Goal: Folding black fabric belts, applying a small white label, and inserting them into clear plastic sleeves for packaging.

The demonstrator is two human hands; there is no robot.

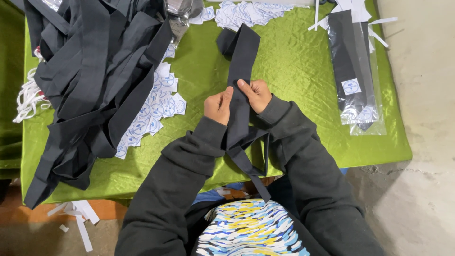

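Green quilted desk (303,71): left hand (218,106) and right hand (257,95) both pinch 1 dark necktie (241,61) at mid-desk; tie pile (95,71) left, round stickers (156,106) beside, bagged tie (353,61) right.

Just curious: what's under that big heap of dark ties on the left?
Small white round-printed labels poke out from under the pile of dark ties, lying on the green cloth. How many more labels lie beneath is hidden by the fabric.
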